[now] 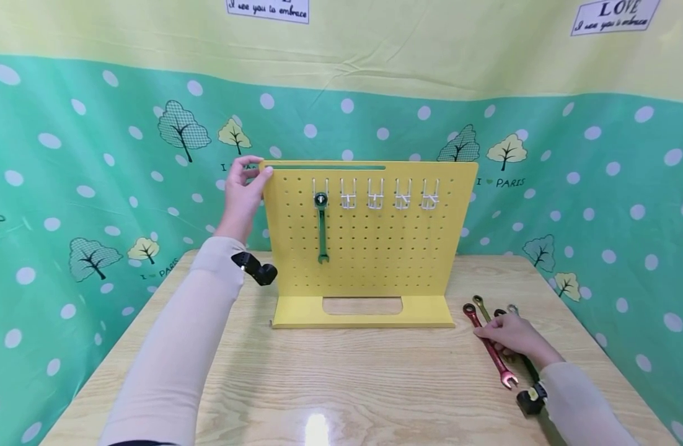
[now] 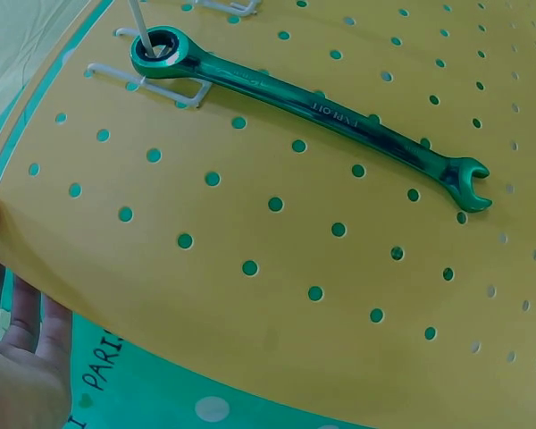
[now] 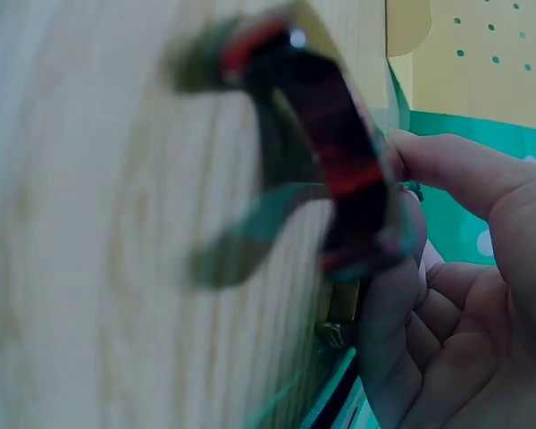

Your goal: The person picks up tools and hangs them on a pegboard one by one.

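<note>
My left hand (image 1: 242,195) grips the upper left corner of a yellow pegboard (image 1: 375,266), thumb in front and fingers behind. From the leftmost white wire hook on the board hangs a green combination wrench (image 1: 322,232), ring end up; the left wrist view shows the hook through its ring. Over at the right, my right hand (image 1: 514,337) pinches a red combination wrench (image 1: 493,354) around its middle. Its open end points toward me and looms large and blurred in the right wrist view. Partly hidden by that hand are a gold wrench (image 1: 480,306) and a dark one (image 1: 530,370).
Several more white wire hooks (image 1: 403,195) line the board's upper part, with nothing hanging on them. A silvery ring end (image 1: 512,308) shows behind the right hand. The board's foot (image 1: 297,313) stands on a wooden table (image 1: 347,384), with a patterned curtain (image 1: 341,111) around it.
</note>
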Tool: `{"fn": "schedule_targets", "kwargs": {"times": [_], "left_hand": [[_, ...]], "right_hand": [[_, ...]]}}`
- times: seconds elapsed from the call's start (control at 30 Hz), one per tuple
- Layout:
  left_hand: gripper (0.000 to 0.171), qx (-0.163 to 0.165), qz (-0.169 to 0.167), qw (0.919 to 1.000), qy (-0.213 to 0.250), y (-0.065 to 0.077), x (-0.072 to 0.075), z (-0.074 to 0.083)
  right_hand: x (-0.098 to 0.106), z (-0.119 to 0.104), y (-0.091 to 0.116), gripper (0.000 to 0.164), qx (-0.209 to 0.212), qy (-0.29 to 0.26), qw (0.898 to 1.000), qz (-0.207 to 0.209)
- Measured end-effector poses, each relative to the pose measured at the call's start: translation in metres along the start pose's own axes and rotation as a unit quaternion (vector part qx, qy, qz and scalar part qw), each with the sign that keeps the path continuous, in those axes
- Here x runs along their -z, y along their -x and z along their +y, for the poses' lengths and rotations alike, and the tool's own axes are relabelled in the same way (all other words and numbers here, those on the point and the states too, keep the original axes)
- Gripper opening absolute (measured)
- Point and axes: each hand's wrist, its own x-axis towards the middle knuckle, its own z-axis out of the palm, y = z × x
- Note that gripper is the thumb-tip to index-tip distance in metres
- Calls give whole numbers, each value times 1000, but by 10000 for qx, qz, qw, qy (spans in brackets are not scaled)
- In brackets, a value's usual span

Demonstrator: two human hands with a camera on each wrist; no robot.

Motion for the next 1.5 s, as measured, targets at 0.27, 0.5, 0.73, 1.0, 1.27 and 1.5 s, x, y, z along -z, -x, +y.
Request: {"fn": "schedule_targets", "kwargs": {"times": [0.27,0.5,0.73,1.0,1.27,1.5], "left_hand": [[26,-25,1,10000,-28,0,0,0],[26,11,44,10000,-76,0,0,0],[25,-6,42,9999,-138,1,0,1],[25,-49,39,9999,-156,1,0,-1],[26,50,44,9999,-119,1,0,1],[26,54,35,9999,-117,1,0,1]], "right_hand": [[0,0,1,27,169,-93,9998,-12],[1,2,3,27,202,-84,9998,1],[2,-1,6,25,352,121,9993,60],[3,-5,9,26,609,200,9978,158],[1,-10,9,31,716,-14,9973,146],[2,-29,14,26,1054,-292,9939,110]]}}
